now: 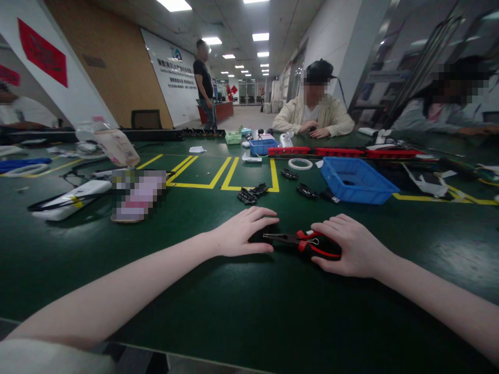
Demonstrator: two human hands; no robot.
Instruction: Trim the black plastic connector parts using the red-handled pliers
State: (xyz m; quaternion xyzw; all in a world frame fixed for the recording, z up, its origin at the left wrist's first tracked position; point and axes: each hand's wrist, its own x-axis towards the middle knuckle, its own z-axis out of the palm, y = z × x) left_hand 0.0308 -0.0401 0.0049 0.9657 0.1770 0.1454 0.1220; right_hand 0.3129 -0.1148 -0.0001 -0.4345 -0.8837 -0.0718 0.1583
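Right now, the pliers (302, 236) lie between the two hands, just over the green table (249, 306). They stretch from side to side, with the thin nose pointing left and the red and black handles on the right. The right hand (353, 246) is wrapped around the handles, so it is the one that has them. The left hand (242, 232) is at the nose end, with its thumb and fingers on both sides of a small dark bit (256, 237). I cannot tell if the fingers pinch that bit, or if the tips of the pliers bite it. The hands are apart, and the pliers fill most of the gap.

Some black parts (247, 196) sit past the left hand, and a blue bin (384, 189) is past the right hand.

Far back, a white wall sign (171, 78) has a blue picture and rows of dark writing, too small and blurry to read. The bottle (117, 148) has a label, but its words are blurry too.
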